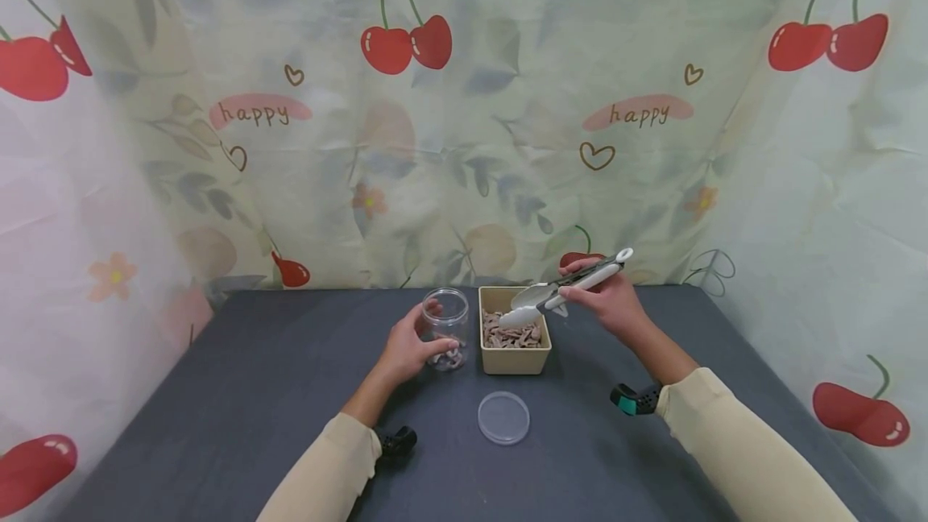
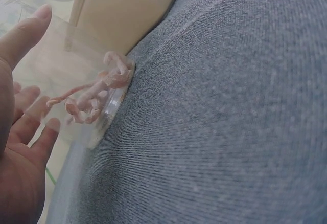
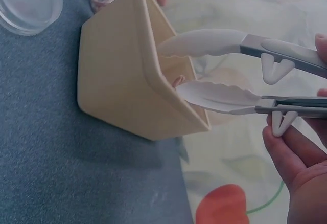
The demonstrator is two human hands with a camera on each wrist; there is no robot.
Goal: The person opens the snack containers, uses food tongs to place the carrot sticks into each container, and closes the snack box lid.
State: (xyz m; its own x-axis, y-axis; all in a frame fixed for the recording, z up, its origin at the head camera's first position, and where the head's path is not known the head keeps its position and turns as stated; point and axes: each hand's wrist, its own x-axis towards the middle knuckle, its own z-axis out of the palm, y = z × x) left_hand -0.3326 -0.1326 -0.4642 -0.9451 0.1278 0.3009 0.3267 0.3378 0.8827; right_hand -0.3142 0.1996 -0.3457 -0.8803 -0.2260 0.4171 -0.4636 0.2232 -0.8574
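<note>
- The left hand (image 1: pixel 409 347) is holding the clear jar (image 1: pixel 455 325), fingers and thumb curled round its sides; the jar is standing open on the table (image 1: pixel 580 466), just left of the box (image 1: pixel 516 361). If that grip is slackening or pushing unevenly, the light-looking jar could be tipping and spilling the pale strips (image 2: pixel 84 101) lying at its bottom.
- The right hand (image 1: pixel 607 300) is holding the tongs (image 1: pixel 532 295), fingers and thumb on opposite arms, with the tips standing apart over the box's open top. Too loose a squeeze could be letting brown strips (image 1: pixel 511 337) slip; too hard a squeeze could be crushing them.
- Whether the tongs are gripping any strip, I cannot tell.
- The tips are sitting close to the box's rim, so a low sideways pull could be catching it and dragging the box left into the jar.
- The jar's mouth is looking tight for widely spread tips; strips could be dropping into the gap between jar and box.
- The lid (image 1: pixel 503 419) is lying loose, nearer than the box, where a sleeve could be knocking it.
</note>
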